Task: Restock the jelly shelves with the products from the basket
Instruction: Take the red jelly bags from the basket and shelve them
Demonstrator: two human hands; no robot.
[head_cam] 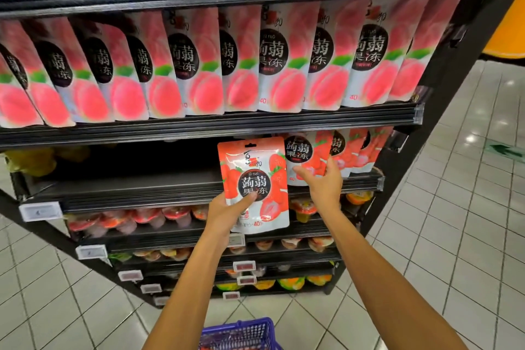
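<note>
Here, the left hand point(225, 214) grips a strawberry jelly pouch point(255, 176) while the right hand point(324, 183), fingers spread, presses a shelved pouch point(298, 150).

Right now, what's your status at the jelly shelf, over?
Left hand grips a strawberry pouch, held before the shelf. Right hand touches the shelved pouches. Nothing between pouch and shelf.

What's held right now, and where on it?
The left hand grips the strawberry jelly pouch at its lower left corner; right hand only touches a shelved pouch.
</note>
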